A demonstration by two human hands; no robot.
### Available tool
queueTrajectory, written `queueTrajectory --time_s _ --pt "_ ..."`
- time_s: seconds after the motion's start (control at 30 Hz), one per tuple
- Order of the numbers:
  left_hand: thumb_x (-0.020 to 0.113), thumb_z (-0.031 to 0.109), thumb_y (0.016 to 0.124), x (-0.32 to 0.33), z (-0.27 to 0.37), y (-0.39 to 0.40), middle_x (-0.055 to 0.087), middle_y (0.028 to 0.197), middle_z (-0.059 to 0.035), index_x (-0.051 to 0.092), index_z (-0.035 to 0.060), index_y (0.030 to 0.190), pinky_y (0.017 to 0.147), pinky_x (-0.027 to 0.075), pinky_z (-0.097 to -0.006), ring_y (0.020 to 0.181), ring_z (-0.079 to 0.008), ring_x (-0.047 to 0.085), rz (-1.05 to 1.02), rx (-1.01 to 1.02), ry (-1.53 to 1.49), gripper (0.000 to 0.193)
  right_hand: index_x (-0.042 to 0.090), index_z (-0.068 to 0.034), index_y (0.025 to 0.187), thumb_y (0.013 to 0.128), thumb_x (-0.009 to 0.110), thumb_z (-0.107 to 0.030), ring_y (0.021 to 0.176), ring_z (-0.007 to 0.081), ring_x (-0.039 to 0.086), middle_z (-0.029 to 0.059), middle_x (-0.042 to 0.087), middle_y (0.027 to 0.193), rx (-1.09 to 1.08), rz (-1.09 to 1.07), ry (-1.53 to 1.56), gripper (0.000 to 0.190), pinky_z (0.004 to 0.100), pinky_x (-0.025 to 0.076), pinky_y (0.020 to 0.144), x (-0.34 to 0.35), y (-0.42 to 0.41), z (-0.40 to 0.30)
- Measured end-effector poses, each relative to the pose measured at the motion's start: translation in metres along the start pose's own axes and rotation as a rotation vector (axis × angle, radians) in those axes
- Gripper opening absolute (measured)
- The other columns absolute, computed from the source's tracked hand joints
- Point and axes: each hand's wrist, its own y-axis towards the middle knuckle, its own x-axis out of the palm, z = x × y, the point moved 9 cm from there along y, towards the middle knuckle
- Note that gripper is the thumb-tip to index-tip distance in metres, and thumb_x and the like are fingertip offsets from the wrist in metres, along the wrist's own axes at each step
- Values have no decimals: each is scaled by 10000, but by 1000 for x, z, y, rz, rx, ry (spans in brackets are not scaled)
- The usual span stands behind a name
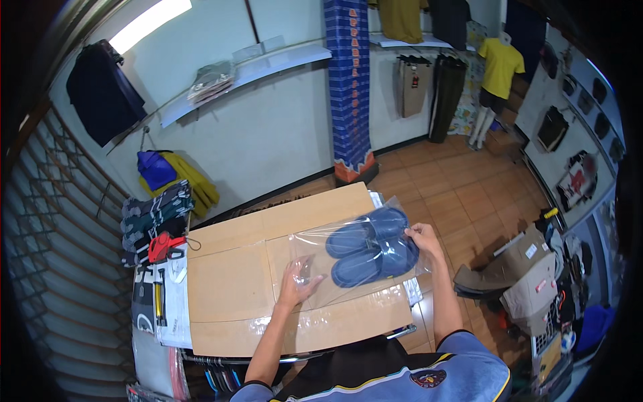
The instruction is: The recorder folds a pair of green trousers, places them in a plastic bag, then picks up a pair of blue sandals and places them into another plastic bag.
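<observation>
A pair of dark blue slippers (369, 246) lies side by side in a clear plastic bag (312, 246), with the strap ends towards the right. The bag rests on a flattened cardboard sheet (228, 281) that covers the table in front of me. My right hand (424, 239) pinches the bag's right end beside the upper slipper. At the bag's loose left end is my left hand (297, 282), its thumb and fingers spread apart. Clear film overlaps its fingertips; whether they are inside or under it is hard to tell.
Left of the cardboard are a red tape dispenser (165, 247), a yellow-and-black cutter knife (159, 297) and a pile of folded clothes (158, 213). A blue pillar (350, 90) stands beyond the table. An open cardboard box (527, 281) sits to the right. Hangers (221, 379) hang below the near edge.
</observation>
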Motion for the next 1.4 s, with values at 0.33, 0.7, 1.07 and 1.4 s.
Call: queueTrajectory --time_s 0.33,0.7,1.07,1.4 --pt "825 215 746 -20 -5 -17 670 1112 -141 692 56 1121 940 481 -424 1056 -343 607 157 -118 23 428 647 -15 816 903 707 -68 617 77 509 -18 598 684 15 17 198 118 262 405 565 -2 -3 4" --pt "795 177 760 -23 -8 -20 674 1133 -130 701 53 1101 964 481 -417 1087 -317 603 222 -145 34 375 633 -61 834 947 641 -122 779 108 547 3 633 796 -162 246 156 129 283 432 746 -182 -5 -28" --pt "787 188 762 -22 6 -13 673 1136 -117 718 63 1090 979 467 -417 1085 -313 590 198 -169 59 358 596 -82 840 1012 616 -193 737 45 463 -49 544 784 -332 606 168 205 227 378 696 -371 -110 -72" --pt "619 265 1008 1 -27 -39 669 1139 -168 509 -9 1405 903 521 -328 1035 -182 646 265 -529 -858 494 654 -80 860 950 648 -171 795 87 565 -11 637 837 -113 20 182 127 250 437 744 -133 -60 -111"
